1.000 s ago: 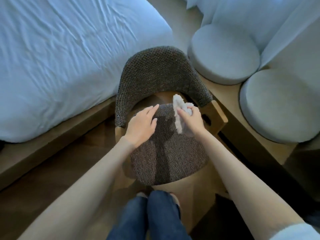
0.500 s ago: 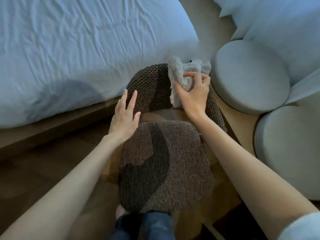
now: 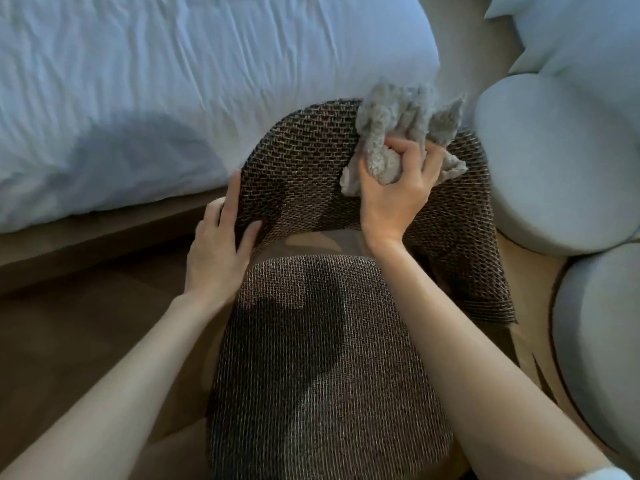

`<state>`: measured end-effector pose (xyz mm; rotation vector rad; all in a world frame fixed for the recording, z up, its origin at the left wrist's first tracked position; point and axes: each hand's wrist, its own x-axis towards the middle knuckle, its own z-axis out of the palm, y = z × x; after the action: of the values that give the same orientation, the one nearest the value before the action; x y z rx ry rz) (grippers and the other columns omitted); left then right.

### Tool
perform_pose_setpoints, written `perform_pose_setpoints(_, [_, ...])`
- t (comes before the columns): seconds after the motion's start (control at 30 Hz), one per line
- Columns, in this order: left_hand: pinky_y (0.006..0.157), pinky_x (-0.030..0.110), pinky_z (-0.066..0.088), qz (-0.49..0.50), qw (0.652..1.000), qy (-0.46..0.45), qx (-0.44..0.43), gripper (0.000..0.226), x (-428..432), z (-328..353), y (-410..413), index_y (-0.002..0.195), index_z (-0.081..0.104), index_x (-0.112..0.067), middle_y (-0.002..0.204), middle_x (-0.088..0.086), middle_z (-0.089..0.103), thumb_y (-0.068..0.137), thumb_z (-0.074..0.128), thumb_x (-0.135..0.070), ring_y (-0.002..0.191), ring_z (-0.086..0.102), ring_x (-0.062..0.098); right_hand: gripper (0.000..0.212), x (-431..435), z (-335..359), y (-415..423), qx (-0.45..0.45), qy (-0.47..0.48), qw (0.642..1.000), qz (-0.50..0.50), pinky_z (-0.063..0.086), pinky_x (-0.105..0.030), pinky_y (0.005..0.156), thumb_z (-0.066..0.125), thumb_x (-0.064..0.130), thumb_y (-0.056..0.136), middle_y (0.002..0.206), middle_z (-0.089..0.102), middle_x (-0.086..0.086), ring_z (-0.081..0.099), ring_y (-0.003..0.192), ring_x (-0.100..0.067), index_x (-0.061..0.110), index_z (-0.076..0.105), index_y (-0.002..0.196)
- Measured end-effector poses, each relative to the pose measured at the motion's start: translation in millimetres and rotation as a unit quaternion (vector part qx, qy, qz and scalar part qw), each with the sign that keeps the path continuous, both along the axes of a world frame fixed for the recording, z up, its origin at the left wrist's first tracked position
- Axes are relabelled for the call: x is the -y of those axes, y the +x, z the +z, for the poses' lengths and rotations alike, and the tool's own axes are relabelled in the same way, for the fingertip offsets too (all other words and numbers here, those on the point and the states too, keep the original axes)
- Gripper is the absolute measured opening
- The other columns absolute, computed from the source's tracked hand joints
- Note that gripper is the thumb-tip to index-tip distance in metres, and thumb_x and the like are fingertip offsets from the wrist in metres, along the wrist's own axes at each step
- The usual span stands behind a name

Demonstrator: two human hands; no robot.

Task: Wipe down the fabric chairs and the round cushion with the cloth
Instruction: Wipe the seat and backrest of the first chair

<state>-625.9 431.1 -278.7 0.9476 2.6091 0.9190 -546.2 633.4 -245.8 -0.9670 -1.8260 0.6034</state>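
The fingers (image 3: 403, 148) of the right hand (image 3: 391, 199) are curled tight round the cloth (image 3: 384, 133). We see it bunched into a wad, with loose ends sticking out past the fingertips and a flap hanging on the thumb side. Directly under those fingers is the top of the backrest (image 3: 301, 157) of a woven fabric chair (image 3: 311, 209), and the wad is pressed onto the weave.

Across from them, the left hand (image 3: 218, 251) has its fingers (image 3: 232, 192) straight and close together. They lie along the backrest's end, with the thumb on its inner face. We read this as steadying the chair, not gripping it.

Back toward both wrists lies the seat (image 3: 311, 341), touched by neither hand. Just to the outer side of the right fingers sits a round cushion (image 3: 554, 161), near the backrest. A second round cushion (image 3: 606, 341) lies back by that elbow. Beyond all the fingertips stretches the bed (image 3: 173, 81).

We judge the work to be partway through this chair's backrest. The stretch running from the right fingers down toward the cushions looks like it is left to do. Nothing on the seat tells us whether it has been wiped. The cloth is not on either cushion now, and no other chair is in view, so most of the job appears to remain.
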Motion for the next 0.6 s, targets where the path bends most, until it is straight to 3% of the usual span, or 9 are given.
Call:
perform_pose_setpoints(0.07, [0.074, 0.041, 0.044, -0.006, 1.000, 0.004, -0.025, 0.069, 8.0, -8.5, 0.4, 0.148, -0.011, -0.046, 0.136, 0.010, 0.042, 0.098, 0.037, -0.046, 0.111, 0.050, 0.031, 0.032, 5.5, -28.6, 6.7, 0.016, -0.014, 1.000, 0.009, 0.040, -0.020, 0.088, 0.076, 0.025, 0.072, 0.104, 0.057, -0.020, 0.057, 0.100, -0.033, 0.000, 0.066, 0.089])
perform_pose_setpoints(0.13, [0.071, 0.042, 0.046, -0.018, 0.999, 0.010, -0.043, 0.068, 14.8, -15.0, 0.8, 0.149, -0.009, -0.045, 0.131, 0.009, 0.044, 0.096, 0.034, -0.049, 0.107, 0.052, 0.031, 0.034, 16.0, -67.9, 22.2, 0.096, -0.093, 0.990, 0.044, 0.043, -0.030, 0.090, 0.077, 0.027, 0.073, 0.108, 0.058, -0.018, 0.057, 0.102, -0.033, 0.000, 0.065, 0.089])
perform_pose_setpoints(0.2, [0.070, 0.044, 0.047, -0.022, 0.999, 0.012, -0.048, 0.067, 16.7, -16.8, 0.2, 0.150, -0.005, -0.043, 0.129, 0.009, 0.045, 0.096, 0.034, -0.049, 0.104, 0.054, 0.031, 0.028, 25.1, -105.5, 41.6, 0.201, -0.207, 0.953, 0.088, 0.039, -0.041, 0.100, 0.080, 0.025, 0.074, 0.112, 0.060, -0.012, 0.054, 0.108, -0.028, 0.007, 0.066, 0.089])
perform_pose_setpoints(0.27, [0.070, 0.044, 0.047, -0.024, 0.998, 0.010, -0.052, 0.066, 18.0, -19.2, -0.6, 0.152, -0.001, -0.039, 0.130, 0.010, 0.045, 0.096, 0.034, -0.049, 0.104, 0.054, 0.031, 0.025, 35.6, -123.6, 56.3, 0.228, -0.276, 0.931, 0.069, 0.037, -0.036, 0.103, 0.080, 0.024, 0.076, 0.115, 0.060, -0.010, 0.054, 0.113, -0.027, 0.012, 0.066, 0.093])
perform_pose_setpoints(0.33, [0.071, 0.045, 0.048, -0.023, 0.998, 0.010, -0.054, 0.066, 18.7, -20.0, -1.3, 0.152, 0.001, -0.038, 0.131, 0.010, 0.046, 0.096, 0.034, -0.048, 0.106, 0.054, 0.032, 0.026, 43.1, -113.4, 58.4, 0.166, -0.260, 0.951, 0.024, 0.040, -0.023, 0.094, 0.080, 0.023, 0.075, 0.118, 0.058, -0.015, 0.055, 0.112, -0.022, 0.014, 0.067, 0.095])
perform_pose_setpoints(0.43, [0.071, 0.045, 0.047, -0.022, 0.998, 0.014, -0.049, 0.066, 19.0, -20.3, -1.5, 0.152, 0.002, -0.037, 0.130, 0.011, 0.046, 0.096, 0.035, -0.048, 0.105, 0.055, 0.033, 0.026, 53.8, -56.0, 45.4, 0.036, -0.107, 0.994, 0.014, 0.038, -0.006, 0.080, 0.079, 0.018, 0.071, 0.103, 0.056, -0.014, 0.050, 0.090, 0.005, 0.006, 0.066, 0.091])
perform_pose_setpoints(0.5, [0.066, 0.041, 0.044, -0.027, 0.998, 0.020, -0.054, 0.066, 19.8, -21.4, -1.7, 0.152, 0.003, -0.036, 0.126, 0.012, 0.048, 0.096, 0.036, -0.047, 0.099, 0.056, 0.032, 0.025, 48.9, -16.1, 28.7, -0.050, -0.024, 0.998, 0.006, 0.037, -0.007, 0.081, 0.078, 0.015, 0.072, 0.095, 0.054, -0.013, 0.049, 0.087, 0.004, 0.001, 0.065, 0.089])
perform_pose_setpoints(0.6, [0.063, 0.038, 0.042, -0.027, 0.998, 0.025, -0.055, 0.067, 20.0, -22.4, -2.0, 0.152, 0.002, -0.037, 0.122, 0.011, 0.048, 0.096, 0.036, -0.047, 0.095, 0.056, 0.031, 0.029, 30.2, 11.6, -5.2, -0.104, -0.004, 0.995, 0.007, 0.041, -0.012, 0.085, 0.074, 0.021, 0.073, 0.098, 0.053, -0.015, 0.053, 0.091, -0.013, 0.002, 0.063, 0.091])
